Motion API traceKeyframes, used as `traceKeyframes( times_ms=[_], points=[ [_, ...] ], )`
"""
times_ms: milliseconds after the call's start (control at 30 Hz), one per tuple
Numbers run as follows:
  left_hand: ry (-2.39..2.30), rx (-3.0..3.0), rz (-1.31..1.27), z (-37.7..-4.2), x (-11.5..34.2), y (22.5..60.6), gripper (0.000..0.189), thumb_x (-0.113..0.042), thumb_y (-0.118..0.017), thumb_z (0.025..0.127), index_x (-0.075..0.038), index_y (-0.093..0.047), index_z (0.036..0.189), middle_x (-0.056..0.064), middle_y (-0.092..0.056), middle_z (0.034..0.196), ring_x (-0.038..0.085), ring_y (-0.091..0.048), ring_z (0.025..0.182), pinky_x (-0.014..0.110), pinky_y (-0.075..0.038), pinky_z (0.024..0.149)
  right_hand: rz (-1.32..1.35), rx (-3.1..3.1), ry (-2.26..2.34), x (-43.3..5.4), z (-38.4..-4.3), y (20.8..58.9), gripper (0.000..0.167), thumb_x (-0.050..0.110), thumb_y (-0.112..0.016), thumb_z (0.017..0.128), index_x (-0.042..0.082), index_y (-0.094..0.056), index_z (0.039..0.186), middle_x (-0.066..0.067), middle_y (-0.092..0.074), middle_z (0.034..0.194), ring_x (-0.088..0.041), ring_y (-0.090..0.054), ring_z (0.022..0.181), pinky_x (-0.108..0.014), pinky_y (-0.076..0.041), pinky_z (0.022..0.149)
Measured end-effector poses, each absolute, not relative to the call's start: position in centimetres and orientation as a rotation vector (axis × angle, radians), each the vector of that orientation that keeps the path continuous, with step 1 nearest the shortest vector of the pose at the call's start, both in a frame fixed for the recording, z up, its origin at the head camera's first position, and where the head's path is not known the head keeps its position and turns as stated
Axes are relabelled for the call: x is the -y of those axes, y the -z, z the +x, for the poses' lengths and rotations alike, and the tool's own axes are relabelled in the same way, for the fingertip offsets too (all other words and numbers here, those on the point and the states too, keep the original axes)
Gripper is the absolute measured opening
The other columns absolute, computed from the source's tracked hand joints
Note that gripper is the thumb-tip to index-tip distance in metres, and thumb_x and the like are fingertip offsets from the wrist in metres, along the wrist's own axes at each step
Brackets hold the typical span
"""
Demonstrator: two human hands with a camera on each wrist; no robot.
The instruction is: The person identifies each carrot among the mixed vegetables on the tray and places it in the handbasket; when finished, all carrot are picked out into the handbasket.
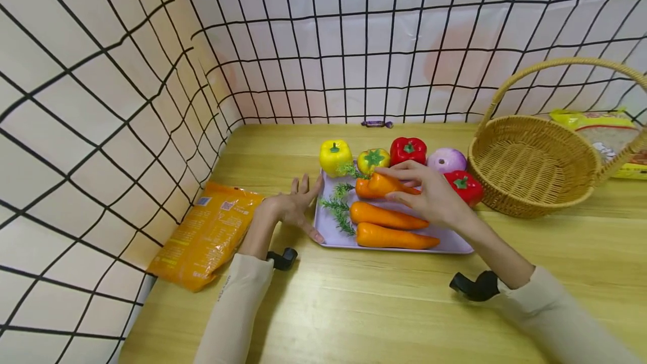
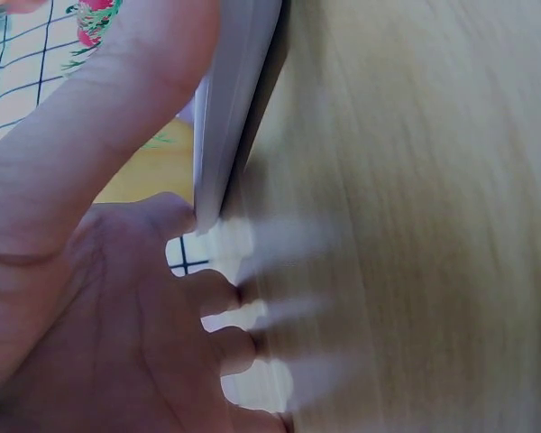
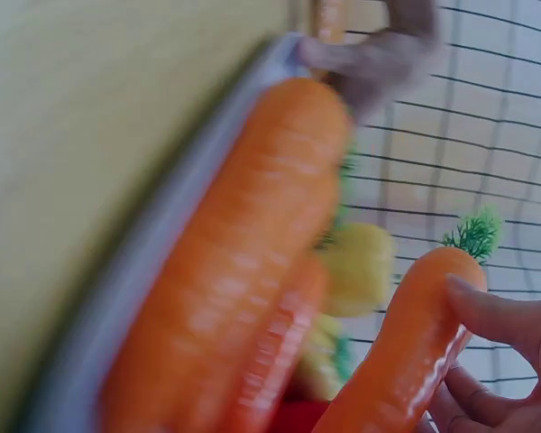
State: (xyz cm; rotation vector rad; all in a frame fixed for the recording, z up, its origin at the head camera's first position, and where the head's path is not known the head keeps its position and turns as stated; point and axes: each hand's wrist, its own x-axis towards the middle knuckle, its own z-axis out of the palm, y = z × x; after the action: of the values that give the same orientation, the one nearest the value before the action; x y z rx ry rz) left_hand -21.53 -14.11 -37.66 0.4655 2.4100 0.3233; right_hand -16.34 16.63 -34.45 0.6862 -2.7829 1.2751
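My right hand [image 1: 429,192] pinches an orange carrot [image 3: 406,352] with a green leafy top between thumb and fingers, raised over the lilac tray [image 1: 455,246]. Below it lie a middle carrot [image 1: 386,215] and a front carrot [image 1: 396,236], side by side with their leaves to the left. Another orange end shows just beneath the held carrot, partly hidden. My left hand [image 1: 295,206] is spread at the tray's left edge, thumb by the near corner. In the left wrist view, the fingers reach along the tray's side wall [image 2: 230,99], down at the tabletop.
Behind the tray sit yellow peppers [image 1: 335,156], red peppers [image 1: 408,150] and a purple onion [image 1: 447,160]. A wicker basket [image 1: 536,206] stands right, with a yellow bag [image 1: 622,170] behind it. An orange packet [image 1: 209,235] lies left. A purple-wrapped candy [image 1: 376,124] is by the grid-patterned wall.
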Motion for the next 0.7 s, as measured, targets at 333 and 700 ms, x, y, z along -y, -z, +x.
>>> traceKeyframes(
  times_ms=[333, 700],
  points=[
    [-0.318, -2.413, 0.481, -21.4, 14.0, 37.6, 0.143, -0.053, -0.088, 0.077, -0.022, 0.021, 0.164, 0.022, 0.029, 0.168, 0.043, 0.025, 0.157, 0.077, -0.004, 0.122, 0.535, 2.784, -1.244, -21.2, -16.5, 28.4, 0.049, 0.022, -0.073, 0.098, 0.026, -0.062, 0.145, -0.012, -0.062, 0.14, -0.031, -0.059, 0.12, -0.036, -0.056, 0.095],
    [-0.321, -2.413, 0.486, -21.3, 13.9, 37.6, 0.141, -0.053, -0.087, 0.077, -0.023, 0.02, 0.164, 0.021, 0.029, 0.168, 0.042, 0.025, 0.157, 0.077, -0.002, 0.122, 0.233, 2.949, -1.083, -29.7, -19.1, 27.1, 0.057, 0.038, -0.07, 0.098, 0.028, -0.054, 0.152, -0.018, -0.058, 0.143, -0.027, -0.05, 0.113, -0.023, -0.046, 0.077]
  ],
)
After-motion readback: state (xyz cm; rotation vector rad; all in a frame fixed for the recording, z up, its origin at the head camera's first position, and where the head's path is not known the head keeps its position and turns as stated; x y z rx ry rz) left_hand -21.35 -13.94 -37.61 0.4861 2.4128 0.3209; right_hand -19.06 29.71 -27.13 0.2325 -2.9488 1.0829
